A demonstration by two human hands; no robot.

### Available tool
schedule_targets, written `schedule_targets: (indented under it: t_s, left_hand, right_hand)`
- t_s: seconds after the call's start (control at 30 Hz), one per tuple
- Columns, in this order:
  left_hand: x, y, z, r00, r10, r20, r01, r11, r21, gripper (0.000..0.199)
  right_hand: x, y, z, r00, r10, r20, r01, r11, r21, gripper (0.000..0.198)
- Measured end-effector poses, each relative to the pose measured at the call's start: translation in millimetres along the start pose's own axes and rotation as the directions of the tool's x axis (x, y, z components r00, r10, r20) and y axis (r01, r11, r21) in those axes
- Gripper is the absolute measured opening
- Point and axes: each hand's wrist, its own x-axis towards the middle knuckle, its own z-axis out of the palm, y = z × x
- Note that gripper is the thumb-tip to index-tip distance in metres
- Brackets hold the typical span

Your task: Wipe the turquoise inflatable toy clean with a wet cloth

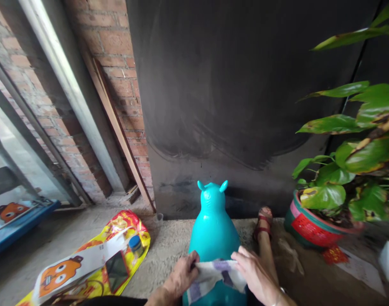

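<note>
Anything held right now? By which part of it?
A white-and-purple cloth, by its upper edge: left fingers at one end, right fingers at the other.

A dark panel [232,85] rises from a rough grey floor [168,242], with a red-brick wall [120,85] to the panel's left; there, a wooden plank [116,127] slants beside a metal post [76,97], sunlight brightening bricks farther left.

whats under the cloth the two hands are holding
Under the cloth between the left hand and right hand is the turquoise animal-shaped toy; its surface shows above and below the cloth. The patch directly beneath is covered, so any marks there can't be seen.
</note>
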Motion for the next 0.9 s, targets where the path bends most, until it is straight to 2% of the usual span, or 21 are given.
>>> schedule_targets:
  t_s: [0.07,0.17,0.37,0.43,0.5,0.57,0.63,0.7,0.77,0.83,0.9]
  left_hand:
    - [3,2,-7,1.000,-0.012,-0.020,0.013,0.999,0.041,0.014]
    - [17,12,-29,0.996,0.010,-0.084,-0.002,0.995,0.103,0.014]
    - [56,41,-105,0.966,0.094,-0.242,-0.043,0.977,0.209,0.012]
    - [61,50,-122,0.961,0.120,-0.249,-0.062,0.972,0.229,0.014]
    - [58,55,-124,0.963,0.130,-0.237,-0.073,0.969,0.237,0.017]
    - [48,54,-113,0.974,0.124,-0.188,-0.078,0.969,0.233,0.019]
    - [32,47,-89,0.991,0.100,-0.093,-0.079,0.974,0.214,0.018]
    - [13,35,-61,0.998,0.055,0.030,-0.060,0.982,0.178,0.012]
    - [-3,20,-36,0.993,-0.011,0.116,-0.005,0.990,0.138,0.014]
    - [-12,6,-17,0.989,-0.091,0.118,0.079,0.992,0.103,0.020]
    - [-13,-4,-4,0.985,-0.165,0.055,0.161,0.985,0.068,0.026]
  right_hand:
    - [8,6,4,1.000,-0.004,0.030,0.004,1.000,0.029,0.018]
    - [31,7,-5,0.999,-0.020,-0.035,0.021,1.000,0.023,0.021]
    - [86,1,-75,0.978,-0.072,-0.195,0.065,0.997,-0.042,0.028]
    - [92,1,-93,0.969,-0.091,-0.228,0.080,0.995,-0.053,0.027]
    - [87,3,-96,0.964,-0.093,-0.249,0.081,0.995,-0.058,0.027]
    - [69,7,-79,0.964,-0.083,-0.254,0.067,0.995,-0.068,0.029]
    - [39,14,-44,0.974,-0.056,-0.218,0.037,0.995,-0.092,0.029]
    - [3,23,0,0.994,-0.003,-0.110,-0.010,0.993,-0.115,0.026]
    - [-29,33,40,1.000,-0.004,0.026,0.005,0.999,-0.035,0.021]
    - [-47,40,68,0.997,-0.009,0.078,0.004,0.998,0.064,0.017]
    - [-45,42,83,0.999,0.050,-0.020,-0.048,0.992,0.116,0.021]
